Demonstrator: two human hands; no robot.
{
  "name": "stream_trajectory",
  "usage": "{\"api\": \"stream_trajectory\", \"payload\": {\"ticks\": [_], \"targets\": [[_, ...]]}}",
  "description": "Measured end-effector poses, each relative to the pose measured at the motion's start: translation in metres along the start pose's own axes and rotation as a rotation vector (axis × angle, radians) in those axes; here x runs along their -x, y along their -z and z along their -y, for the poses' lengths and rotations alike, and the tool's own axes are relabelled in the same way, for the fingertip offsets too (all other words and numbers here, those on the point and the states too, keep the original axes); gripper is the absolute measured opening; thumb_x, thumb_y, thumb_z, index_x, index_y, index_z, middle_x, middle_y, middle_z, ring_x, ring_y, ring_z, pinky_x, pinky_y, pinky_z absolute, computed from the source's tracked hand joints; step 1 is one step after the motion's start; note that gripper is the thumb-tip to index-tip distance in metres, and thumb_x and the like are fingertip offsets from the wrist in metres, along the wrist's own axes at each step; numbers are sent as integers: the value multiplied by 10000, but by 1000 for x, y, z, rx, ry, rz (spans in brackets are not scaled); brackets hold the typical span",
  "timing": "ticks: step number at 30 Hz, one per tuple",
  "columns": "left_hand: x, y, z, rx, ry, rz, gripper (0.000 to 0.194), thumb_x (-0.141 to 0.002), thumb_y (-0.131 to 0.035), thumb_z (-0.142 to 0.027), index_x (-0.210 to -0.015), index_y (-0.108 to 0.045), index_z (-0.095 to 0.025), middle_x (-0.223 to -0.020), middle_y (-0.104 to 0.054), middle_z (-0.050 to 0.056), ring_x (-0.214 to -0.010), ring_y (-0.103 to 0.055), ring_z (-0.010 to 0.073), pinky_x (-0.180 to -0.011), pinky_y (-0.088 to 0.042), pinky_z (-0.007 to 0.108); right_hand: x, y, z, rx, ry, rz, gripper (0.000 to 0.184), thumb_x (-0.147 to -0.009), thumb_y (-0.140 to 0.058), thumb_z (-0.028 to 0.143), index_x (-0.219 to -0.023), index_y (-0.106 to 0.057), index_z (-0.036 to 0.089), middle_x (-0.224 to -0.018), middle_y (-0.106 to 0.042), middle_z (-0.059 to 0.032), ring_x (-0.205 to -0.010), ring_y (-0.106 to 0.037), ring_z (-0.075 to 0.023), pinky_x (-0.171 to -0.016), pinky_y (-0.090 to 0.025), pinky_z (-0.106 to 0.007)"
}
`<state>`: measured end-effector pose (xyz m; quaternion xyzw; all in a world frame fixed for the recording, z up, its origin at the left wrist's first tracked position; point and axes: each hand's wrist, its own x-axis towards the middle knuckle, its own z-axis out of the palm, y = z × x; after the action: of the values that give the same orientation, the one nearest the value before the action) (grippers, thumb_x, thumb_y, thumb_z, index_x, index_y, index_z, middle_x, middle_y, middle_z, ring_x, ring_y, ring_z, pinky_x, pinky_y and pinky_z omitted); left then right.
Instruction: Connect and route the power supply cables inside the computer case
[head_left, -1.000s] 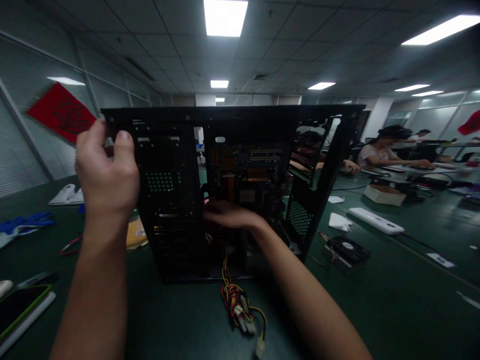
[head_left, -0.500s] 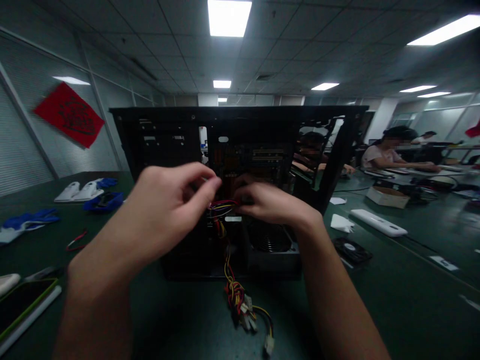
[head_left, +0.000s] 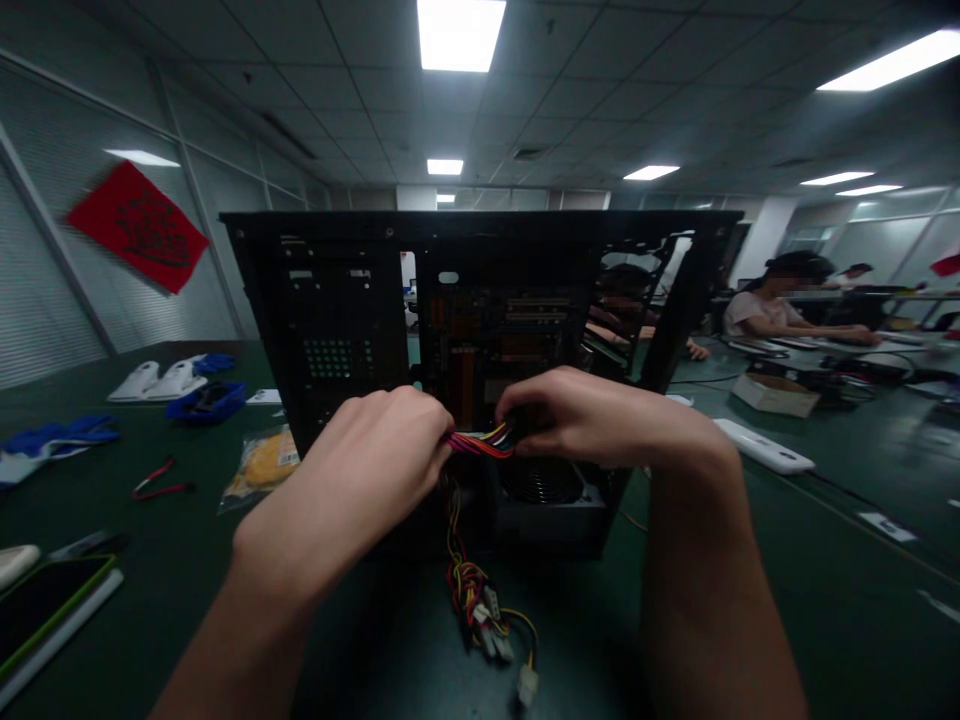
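Note:
An open black computer case [head_left: 495, 226] stands on the green table in front of me. In front of its motherboard [head_left: 517, 325], a bundle of coloured power cables [head_left: 480, 442] stretches between my two hands. My left hand [head_left: 390, 440] is closed around the bundle's left part. Thumb and fingers of my right hand [head_left: 570, 415] pinch its right end; whatever lies inside those fingers is hidden. Below, the power supply [head_left: 551, 510] with its round fan grille sits in the case. Tangled cables with white connectors [head_left: 484, 620] hang down onto the table.
To the left lie blue-and-white gloves [head_left: 64, 438], a blue tray [head_left: 206, 402], a packaged yellow item [head_left: 266, 460], a short red cable [head_left: 161, 485] and a phone [head_left: 52, 610]. A white power strip [head_left: 761, 445] and a cardboard box [head_left: 776, 392] are right. A person [head_left: 787, 305] sits beyond.
My left hand has moved right and down onto the cable bundle and closed around it. My right hand has shifted right and slightly down, drawing the bundle out from the case.

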<state>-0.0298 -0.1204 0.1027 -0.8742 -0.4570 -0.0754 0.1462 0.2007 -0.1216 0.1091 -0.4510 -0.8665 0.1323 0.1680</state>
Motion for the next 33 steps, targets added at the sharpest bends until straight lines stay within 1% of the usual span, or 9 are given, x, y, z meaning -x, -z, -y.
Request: {"api": "stream_trajectory", "payload": {"ticks": [5, 8, 11, 18, 21, 25, 27, 31, 33], "targets": [[6, 8, 0, 134, -40, 40, 209, -914, -544, -346, -913, -746, -292, -862, -725, 51, -766, -694, 211, -644, -491, 273, 8, 4, -2, -225, 44, -153, 310, -778, -719, 248, -1079, -666, 199, -1034, -704, -40, -890, -657, -181, -768, -527, -274], [10, 13, 0, 255, -131, 88, 190, -887, -614, -427, -962, -740, -307, -858, -730, 37, -780, -701, 211, -600, -476, 248, 12, 4, 5, -300, 84, -161, 311, -775, -738, 291, -1064, -655, 214, -1004, -701, -34, -875, -661, -185, -761, -546, -283], [11, 16, 0, 299, -175, 99, 246, -932, -555, -454, -960, -739, -293, -837, -729, 33, -749, -701, 191, -566, -450, 231, 13, 4, 13, -297, 132, -175, 277, -791, -731, 295, -1043, -653, 211, -970, -700, -30, -849, -663, -181, -742, -547, -273], [-4, 8, -17, -7, -28, -60, 410, -990, -410, -448, -919, -752, -232, -787, -738, 88, -722, -717, 244, -614, -481, 298, -14, -11, 4, -75, 111, -359, 279, -873, -608, 193, -1149, -643, 177, -1120, -704, -76, -991, -666, -209, -862, -515, -301], [-18, 4, -31, -102, 81, -94, 420, -986, -416, -401, -897, -764, -184, -791, -745, 140, -763, -732, 301, -606, -504, 330, -27, -28, -6, 57, 46, -279, 363, -844, -565, 79, -1191, -633, 163, -1229, -677, -112, -1114, -631, -237, -937, -469, -310], [-24, -3, -38, -120, 116, -57, 399, -976, -404, -283, -855, -766, -165, -826, -752, 172, -776, -734, 326, -594, -523, 361, -45, -49, -6, 108, -23, -149, 345, -816, -605, 90, -1154, -649, 145, -1203, -689, -151, -1086, -645, -269, -887, -470, -301], [-15, -6, -33, -106, 80, -37, 370, -968, -407, -274, -929, -762, -177, -899, -760, 161, -789, -734, 312, -623, -539, 366, -55, -58, -5, 127, -45, -150, 289, -852, -569, 111, -1123, -668, 142, -1186, -698, -161, -1079, -654, -270, -870, -470, -298], [21, -1, -9, 26, -4, -50, 399, -912, -509, -388, -1280, -642, -310, -1291, -680, 68, -1021, -708, 289, -809, -564, 378, -74, -74, -9, 131, -172, -73, 266, -924, -486, 185, -1028, -718, 108, -1081, -731, -193, -980, -701, -266, -765, -485, -280], [37, 7, 9, 42, 76, -58, 414, -887, -517, -501, -1246, -659, -351, -1256, -701, 38, -1014, -707, 297, -802, -565, 389, -81, -84, -12, 91, -248, -63, 285, -925, -478, 202, -1016, -732, 109, -1041, -742, -192, -929, -717, -256, -699, -484, -262]]}}
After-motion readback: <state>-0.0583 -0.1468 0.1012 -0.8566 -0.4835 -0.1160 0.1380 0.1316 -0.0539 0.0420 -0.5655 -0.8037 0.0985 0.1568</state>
